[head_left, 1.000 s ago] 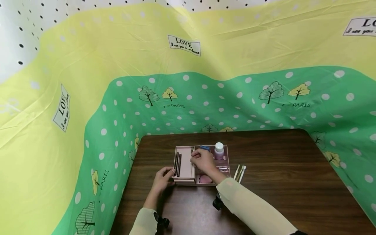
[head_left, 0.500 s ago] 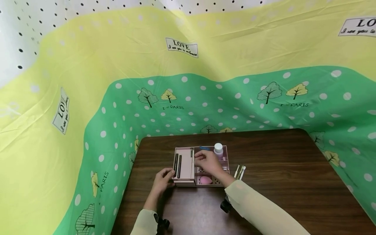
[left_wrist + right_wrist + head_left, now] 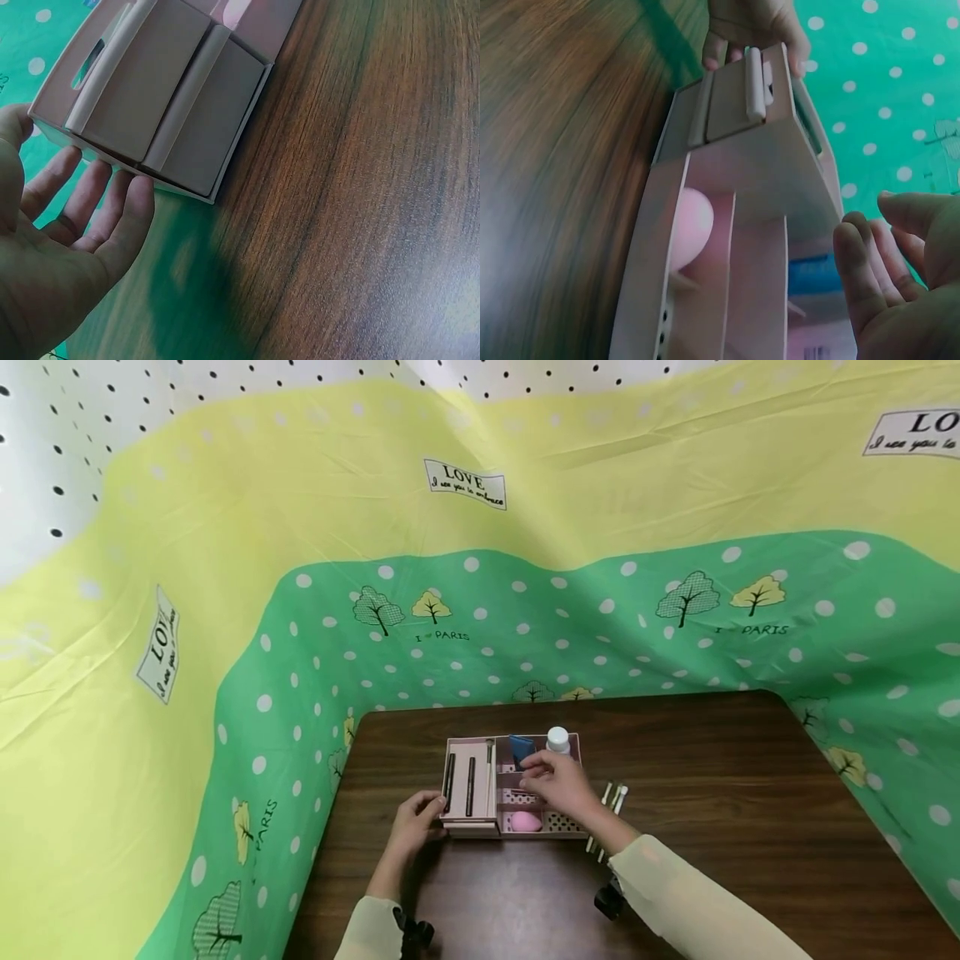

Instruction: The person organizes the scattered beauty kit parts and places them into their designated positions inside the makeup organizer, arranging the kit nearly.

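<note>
A pink makeup organizer stands on the table. My left hand holds its left end, thumb at the top edge and fingertips against the side wall. On the organizer's flat top lie two slim dark pencils and a thin makeup brush. Above the compartments hovers my right hand, fingers loosely bent and nothing between them in the right wrist view. A blue tube and a white-capped bottle sit in the back compartments, the bottle partly behind that hand. A pink makeup sponge fills a front one.
Several thin light-handled brushes lie on the wooden table right of the organizer, partly behind the right forearm. Two drawers face the front of the organizer. A green and yellow curtain surrounds the table.
My right hand has moved right, off the organizer's top and over the compartments, baring the brush and the blue tube. One dark pencil has shifted right, away from the other. My left hand stays put.
</note>
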